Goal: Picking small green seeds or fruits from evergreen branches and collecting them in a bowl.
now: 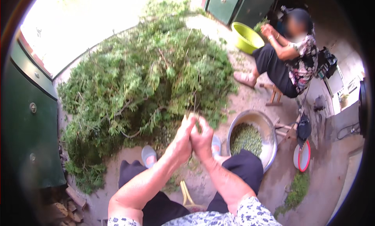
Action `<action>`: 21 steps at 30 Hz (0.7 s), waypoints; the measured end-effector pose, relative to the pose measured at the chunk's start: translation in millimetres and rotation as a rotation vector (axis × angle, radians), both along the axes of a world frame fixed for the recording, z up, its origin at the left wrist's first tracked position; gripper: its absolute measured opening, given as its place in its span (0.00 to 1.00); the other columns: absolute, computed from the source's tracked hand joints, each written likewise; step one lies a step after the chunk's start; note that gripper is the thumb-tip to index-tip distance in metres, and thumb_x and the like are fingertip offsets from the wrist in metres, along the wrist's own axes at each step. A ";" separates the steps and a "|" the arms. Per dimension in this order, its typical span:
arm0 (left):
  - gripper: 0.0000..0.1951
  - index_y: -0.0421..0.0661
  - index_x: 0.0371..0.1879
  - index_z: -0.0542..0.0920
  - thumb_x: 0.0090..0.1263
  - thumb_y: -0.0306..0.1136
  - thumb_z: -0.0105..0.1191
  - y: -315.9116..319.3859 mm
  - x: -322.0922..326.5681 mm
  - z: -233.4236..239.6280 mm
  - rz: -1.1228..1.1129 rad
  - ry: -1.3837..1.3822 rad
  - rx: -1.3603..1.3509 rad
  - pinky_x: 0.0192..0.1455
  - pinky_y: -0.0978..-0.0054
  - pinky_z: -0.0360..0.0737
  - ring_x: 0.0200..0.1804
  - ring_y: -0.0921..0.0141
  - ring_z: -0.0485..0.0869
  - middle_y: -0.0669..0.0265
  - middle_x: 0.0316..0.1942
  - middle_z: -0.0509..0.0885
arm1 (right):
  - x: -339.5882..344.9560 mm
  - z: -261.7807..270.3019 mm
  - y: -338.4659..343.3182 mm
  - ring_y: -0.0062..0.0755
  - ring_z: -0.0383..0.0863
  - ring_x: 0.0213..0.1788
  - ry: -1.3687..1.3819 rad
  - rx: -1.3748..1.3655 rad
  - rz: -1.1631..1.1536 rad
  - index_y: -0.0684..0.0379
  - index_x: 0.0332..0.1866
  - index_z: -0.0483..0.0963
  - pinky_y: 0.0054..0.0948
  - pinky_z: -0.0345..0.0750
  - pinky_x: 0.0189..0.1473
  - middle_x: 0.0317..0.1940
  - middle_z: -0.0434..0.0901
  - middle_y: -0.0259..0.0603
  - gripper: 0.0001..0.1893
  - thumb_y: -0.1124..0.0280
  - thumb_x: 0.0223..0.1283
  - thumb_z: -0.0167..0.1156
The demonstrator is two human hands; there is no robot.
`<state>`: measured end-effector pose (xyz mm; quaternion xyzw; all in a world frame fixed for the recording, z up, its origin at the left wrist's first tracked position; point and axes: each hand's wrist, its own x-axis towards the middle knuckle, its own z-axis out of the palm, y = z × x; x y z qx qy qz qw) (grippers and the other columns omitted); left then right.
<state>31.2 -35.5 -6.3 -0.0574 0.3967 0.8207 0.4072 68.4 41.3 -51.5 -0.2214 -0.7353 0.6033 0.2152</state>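
Note:
My left hand (pixel 182 139) and my right hand (pixel 202 135) meet in front of me, fingertips pinched around a thin conifer twig (pixel 195 104). The twig points away from me towards a large heap of cut evergreen branches (pixel 140 76), flat and scaly like arborvitae. Its end between my fingers is mostly hidden. By my right knee, a wide stainless steel basin (pixel 270 149) holds a layer of small green cones or seeds (pixel 246 139).
To the right, another person (pixel 296 53) on a low wooden stool (pixel 274 94) holds greenery over a yellow-green basin (pixel 247 38). A red-rimmed round container (pixel 302 156) and green scraps (pixel 296 192) lie right. Green metal doors (pixel 30 126) and split firewood (pixel 67 211) are left.

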 end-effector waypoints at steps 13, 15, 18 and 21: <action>0.34 0.38 0.62 0.62 0.68 0.55 0.48 -67.9 -89.8 -3.3 0.456 -0.078 -0.026 0.68 0.64 0.59 0.65 0.63 0.64 0.55 0.62 0.67 | -39.3 -39.6 35.3 0.28 0.75 0.31 0.180 -1.353 0.049 0.66 0.46 0.68 0.20 0.71 0.21 0.38 0.76 0.49 0.10 0.73 0.64 0.52; 0.28 0.38 0.58 0.66 0.69 0.49 0.50 -74.8 -92.8 -5.1 0.492 -0.115 0.073 0.65 0.66 0.64 0.61 0.65 0.69 0.58 0.56 0.72 | -38.5 -40.6 29.2 0.26 0.74 0.29 0.166 -1.320 0.012 0.65 0.45 0.67 0.20 0.71 0.21 0.38 0.75 0.49 0.09 0.71 0.66 0.51; 0.23 0.40 0.51 0.70 0.68 0.47 0.52 -80.6 -93.8 -7.0 0.500 -0.145 0.086 0.58 0.68 0.71 0.54 0.67 0.74 0.60 0.50 0.76 | -37.8 -46.7 23.5 0.25 0.74 0.28 0.113 -1.297 -0.044 0.64 0.45 0.67 0.19 0.72 0.22 0.37 0.76 0.47 0.09 0.70 0.66 0.51; 0.19 0.42 0.46 0.73 0.68 0.45 0.53 -86.0 -95.7 -6.4 0.523 -0.137 0.129 0.52 0.72 0.75 0.47 0.69 0.78 0.63 0.43 0.79 | -16.8 -71.8 20.7 0.20 0.74 0.26 0.071 -1.023 0.056 0.59 0.45 0.69 0.17 0.72 0.23 0.36 0.76 0.37 0.09 0.67 0.65 0.51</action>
